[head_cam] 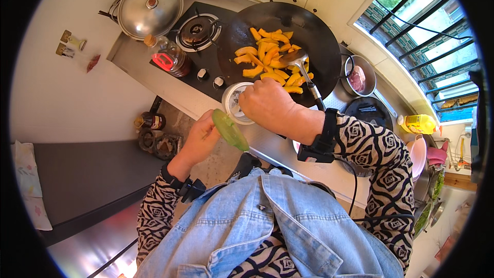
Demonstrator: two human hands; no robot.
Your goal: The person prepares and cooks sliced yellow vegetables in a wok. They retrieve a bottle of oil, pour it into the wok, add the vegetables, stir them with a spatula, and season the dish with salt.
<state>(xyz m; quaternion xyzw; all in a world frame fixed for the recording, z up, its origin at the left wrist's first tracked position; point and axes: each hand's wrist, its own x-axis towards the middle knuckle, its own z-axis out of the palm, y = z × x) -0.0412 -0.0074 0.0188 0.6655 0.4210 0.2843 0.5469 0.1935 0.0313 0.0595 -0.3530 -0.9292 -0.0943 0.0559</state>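
A round green plastic lid [230,130] is held at its edge by my left hand [201,139], beside the counter's front edge. My right hand [268,102] is curled over the mouth of a white tub [232,102] on the counter. The fingertips are hidden, so I cannot tell whether they hold anything. Behind that hand, a large black wok [316,38] sits on the cooktop with orange pumpkin slices [266,52] inside. A metal spatula [299,61] with a black handle rests in the wok, its blade among the slices.
An oil bottle [173,60] with a cork stopper stands left on the cooktop [200,67], before a lidded pan [144,11]. Right of the wok are a steel pot [361,73] with raw meat [356,79], a black lid [368,110] and a yellow bottle [418,124].
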